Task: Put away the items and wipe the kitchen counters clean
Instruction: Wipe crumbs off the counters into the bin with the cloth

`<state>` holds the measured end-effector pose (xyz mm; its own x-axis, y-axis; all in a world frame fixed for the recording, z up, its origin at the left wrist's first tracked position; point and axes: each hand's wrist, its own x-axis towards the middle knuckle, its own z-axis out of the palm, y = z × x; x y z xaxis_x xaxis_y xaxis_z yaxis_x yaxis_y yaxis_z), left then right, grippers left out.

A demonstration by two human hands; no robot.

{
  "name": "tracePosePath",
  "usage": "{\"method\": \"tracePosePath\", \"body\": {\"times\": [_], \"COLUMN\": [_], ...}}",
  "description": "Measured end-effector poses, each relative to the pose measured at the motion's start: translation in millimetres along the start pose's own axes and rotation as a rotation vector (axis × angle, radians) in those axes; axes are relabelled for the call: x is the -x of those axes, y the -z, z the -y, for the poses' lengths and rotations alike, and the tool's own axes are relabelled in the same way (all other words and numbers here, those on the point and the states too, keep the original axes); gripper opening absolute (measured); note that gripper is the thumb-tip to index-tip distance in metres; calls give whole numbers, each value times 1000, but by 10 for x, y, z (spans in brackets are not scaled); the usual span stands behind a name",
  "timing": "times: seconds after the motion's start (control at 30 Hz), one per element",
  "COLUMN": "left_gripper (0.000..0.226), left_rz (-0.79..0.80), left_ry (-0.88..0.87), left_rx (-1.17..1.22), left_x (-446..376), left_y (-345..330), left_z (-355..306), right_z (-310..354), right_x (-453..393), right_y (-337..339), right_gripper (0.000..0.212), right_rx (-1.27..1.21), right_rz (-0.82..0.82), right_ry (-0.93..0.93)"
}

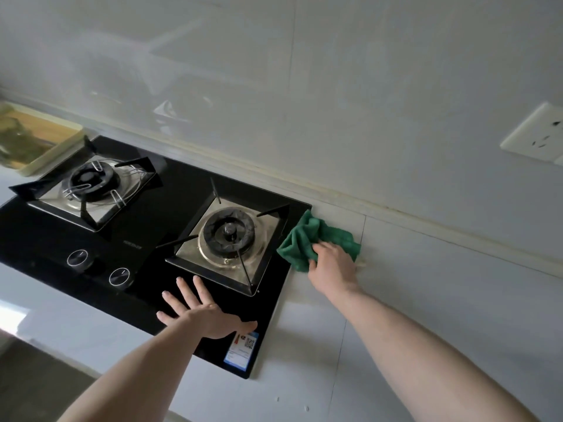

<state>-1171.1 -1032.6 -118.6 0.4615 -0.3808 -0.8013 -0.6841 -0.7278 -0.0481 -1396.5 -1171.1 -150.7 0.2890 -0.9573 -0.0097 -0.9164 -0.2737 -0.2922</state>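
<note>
A crumpled green cloth [307, 236] lies on the white counter [426, 300], against the right edge of the black glass gas hob [170, 190]. My right hand [333, 266] presses on the cloth's near side, fingers curled into its folds. My left hand [199, 310] rests flat on the hob's front glass, fingers spread, just in front of the right burner [229, 231].
The left burner [91, 178] and two round knobs [100, 266] sit further left on the hob. A tray [61, 138] with greenish things stands at the far left. A wall socket [536, 135] is on the white backsplash at right. A label [242, 350] marks the hob's front corner.
</note>
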Motion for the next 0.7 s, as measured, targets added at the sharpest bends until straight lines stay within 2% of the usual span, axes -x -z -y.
{"method": "tracePosePath", "body": {"times": [0.13, 0.23, 0.37, 0.47, 0.57, 0.7], "left_gripper": [178, 178, 177, 177, 177, 177], "left_rz": [2, -3, 1, 6, 7, 11], "left_ry": [32, 23, 18, 25, 36, 21], "left_rx": [44, 55, 47, 33, 34, 32], "left_x": [10, 20, -1, -41, -76, -82], "left_y": [45, 35, 20, 26, 34, 31], "left_z": [-77, -73, -76, -74, -53, -69], "right_z": [-94, -69, 14, 117, 183, -86], "right_x": [111, -89, -649, -995, -981, -545], "right_y": [106, 243, 325, 265, 116, -29], "right_gripper": [16, 9, 24, 35, 32, 20], "right_rx": [35, -21, -82, -98, -119, -180], "right_rz": [42, -41, -147, -41, 126, -26], "right_ry": [-2, -38, -27, -1, -42, -64]}}
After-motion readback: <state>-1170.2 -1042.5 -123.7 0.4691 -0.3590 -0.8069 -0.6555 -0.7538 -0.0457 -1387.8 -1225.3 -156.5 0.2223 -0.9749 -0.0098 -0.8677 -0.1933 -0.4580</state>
